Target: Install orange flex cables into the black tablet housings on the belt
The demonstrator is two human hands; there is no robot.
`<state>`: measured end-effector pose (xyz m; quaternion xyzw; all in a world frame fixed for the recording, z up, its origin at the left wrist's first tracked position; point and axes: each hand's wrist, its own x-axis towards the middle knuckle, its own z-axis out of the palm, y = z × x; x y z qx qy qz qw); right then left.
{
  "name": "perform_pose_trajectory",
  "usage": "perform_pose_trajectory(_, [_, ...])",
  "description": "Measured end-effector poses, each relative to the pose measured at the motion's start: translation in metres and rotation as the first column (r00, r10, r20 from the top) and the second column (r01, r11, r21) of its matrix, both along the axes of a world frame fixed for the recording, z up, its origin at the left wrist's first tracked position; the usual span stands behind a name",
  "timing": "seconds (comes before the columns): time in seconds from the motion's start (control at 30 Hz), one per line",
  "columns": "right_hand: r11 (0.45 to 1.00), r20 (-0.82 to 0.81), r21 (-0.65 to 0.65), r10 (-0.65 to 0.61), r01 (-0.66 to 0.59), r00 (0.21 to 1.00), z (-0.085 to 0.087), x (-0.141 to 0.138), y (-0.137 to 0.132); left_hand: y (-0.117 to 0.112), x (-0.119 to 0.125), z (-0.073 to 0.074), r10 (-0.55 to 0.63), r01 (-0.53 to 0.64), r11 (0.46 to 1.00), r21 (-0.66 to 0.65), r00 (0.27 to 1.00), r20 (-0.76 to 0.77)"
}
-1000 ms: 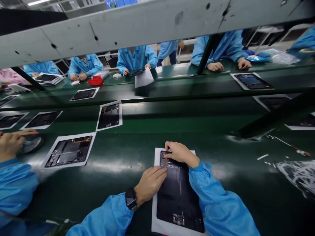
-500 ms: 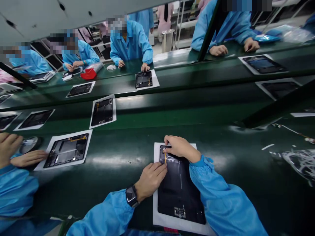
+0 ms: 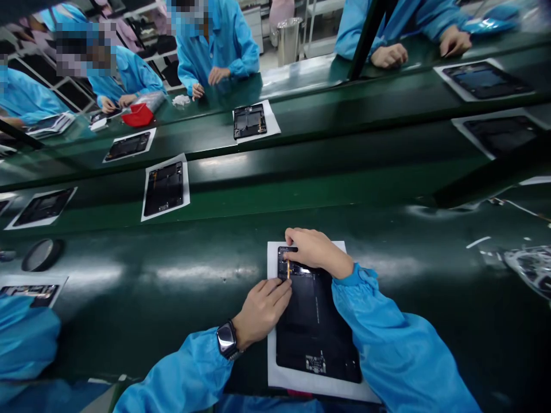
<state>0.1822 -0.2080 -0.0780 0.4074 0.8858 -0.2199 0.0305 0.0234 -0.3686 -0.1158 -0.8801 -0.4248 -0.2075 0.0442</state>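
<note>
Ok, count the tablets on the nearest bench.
2: one tablet under the left hand and right hand; second tablet, far left, partly behind a sleeve. More may be hidden.

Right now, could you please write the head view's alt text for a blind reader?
A left hand and a right hand, in blue sleeves, are at opposite ends of a thin orange strip on a black tablet-shaped panel lying on a white sheet on a green table. Similar panels lie farther off, near other people in blue.
</note>
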Motion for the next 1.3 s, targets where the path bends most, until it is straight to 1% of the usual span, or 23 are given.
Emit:
perform_pose_trajectory(0.5, [1.000,-0.017,0.014,-0.008,0.008,1.000,0.002,0.001,0.000,0.001,0.001,0.003,-0.009,0.009,1.000,0.001,1.000,0.004])
perform_pose_trajectory(0.77, [1.000,-0.027,0.009,-0.013,0.013,1.000,0.000,0.000,0.000,0.003,0.001,0.008,-0.012,0.011,0.999,-0.043,1.000,-0.013])
perform_pose_trajectory(0.83, [1.000,-0.036,0.005,-0.011,0.012,0.999,0.001,0.001,0.000,0.003,0.000,0.009,-0.012,0.014,0.997,-0.082,1.000,0.023])
perform_pose_trajectory(0.9, [1.000,-0.048,-0.003,-0.007,0.007,0.999,0.004,0.003,0.001,0.004,-0.003,0.010,-0.013,0.026,0.993,-0.117,0.994,0.112])
perform_pose_trajectory(0.97, [1.000,-0.077,-0.007,-0.004,0.003,0.997,0.010,0.007,0.000,0.005,-0.007,0.011,-0.009,0.040,0.988,-0.148,0.978,0.207])
perform_pose_trajectory(1.03, [1.000,-0.125,-0.016,0.003,-0.005,0.992,0.017,0.011,-0.003,0.006,-0.011,0.011,0.005,0.043,0.982,-0.181,0.966,0.257])
perform_pose_trajectory(1.07, [1.000,-0.150,-0.025,0.011,-0.015,0.989,0.021,0.012,-0.005,0.006,-0.012,0.012,0.011,0.042,0.979,-0.201,0.967,0.256])
perform_pose_trajectory(1.13, [0.998,-0.186,-0.043,0.028,-0.037,0.982,0.028,0.013,-0.010,0.007,-0.013,0.013,0.000,0.049,0.969,-0.240,0.979,0.202])
perform_pose_trajectory(1.23, [0.996,-0.208,-0.064,0.055,-0.070,0.977,0.041,0.011,-0.019,0.007,-0.009,0.015,-0.045,0.057,0.957,-0.284,0.998,0.050])
perform_pose_trajectory(1.3, [0.995,-0.225,-0.074,0.049,-0.067,0.973,0.050,0.010,-0.025,0.007,-0.006,0.016,-0.052,0.042,0.956,-0.290,0.998,-0.025])
